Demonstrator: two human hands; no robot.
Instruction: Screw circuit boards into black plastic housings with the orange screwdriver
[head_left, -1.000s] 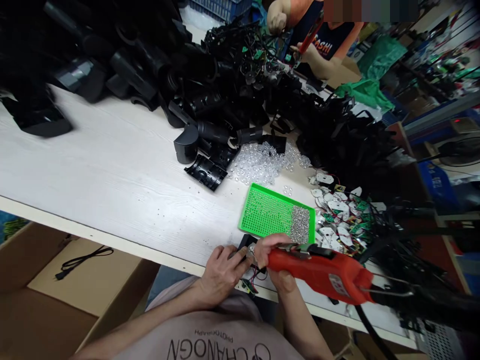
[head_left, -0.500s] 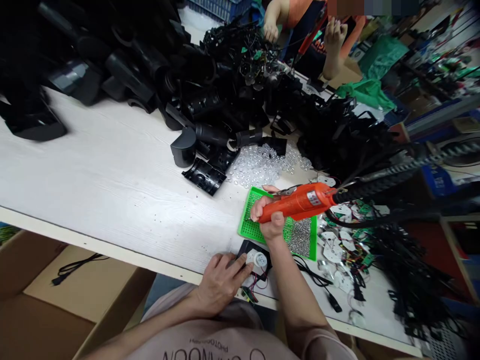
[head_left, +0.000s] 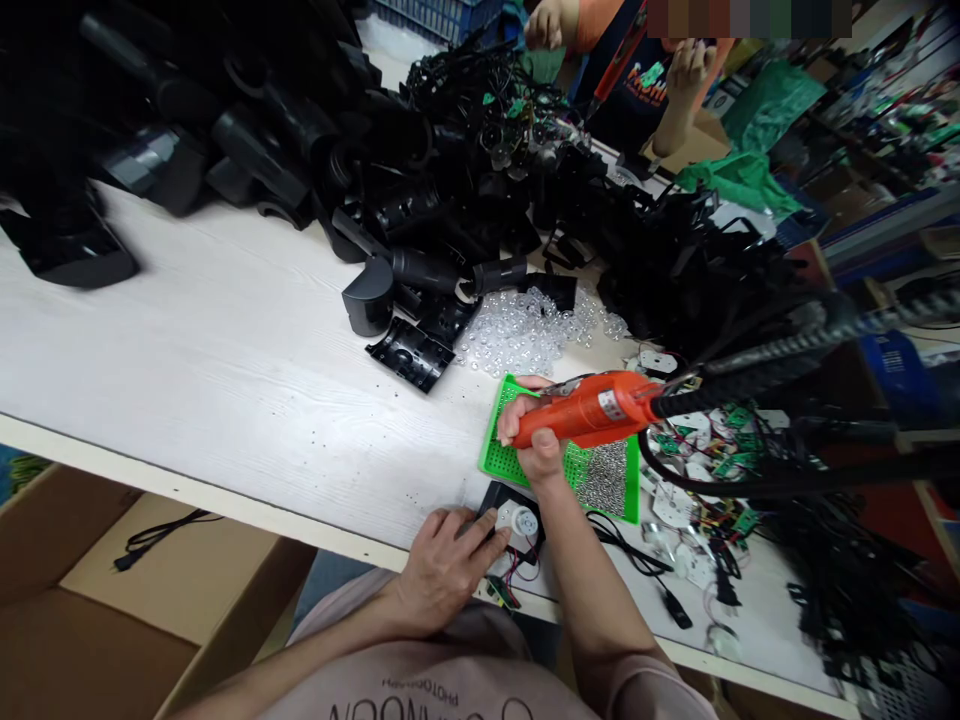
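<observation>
My right hand [head_left: 536,440] is wrapped around an orange electric screwdriver [head_left: 592,408]. It holds the tool, tilted, over a green perforated screw tray [head_left: 491,462]; the bit is hidden behind my fingers. Small metal screws [head_left: 602,478] fill the tray's right part. Near the table edge, my left hand [head_left: 450,565] steadies a black plastic housing [head_left: 495,495], its fingertips on the housing and a white round part [head_left: 523,521] mounted there. Red wires run from this part to a small green circuit board [head_left: 501,592].
Clear plastic pieces [head_left: 510,335] lie in a heap behind the tray. Black plastic shells [head_left: 411,352] are piled at the back. Circuit boards [head_left: 739,460] and black cords [head_left: 832,560] cover the right side. A cardboard box [head_left: 165,570] stands below left. Across the table is another person's hand [head_left: 688,72].
My right hand and the screwdriver have shifted only slightly over the tray. My left hand stays on the housing. The other person's hands have moved a little.
</observation>
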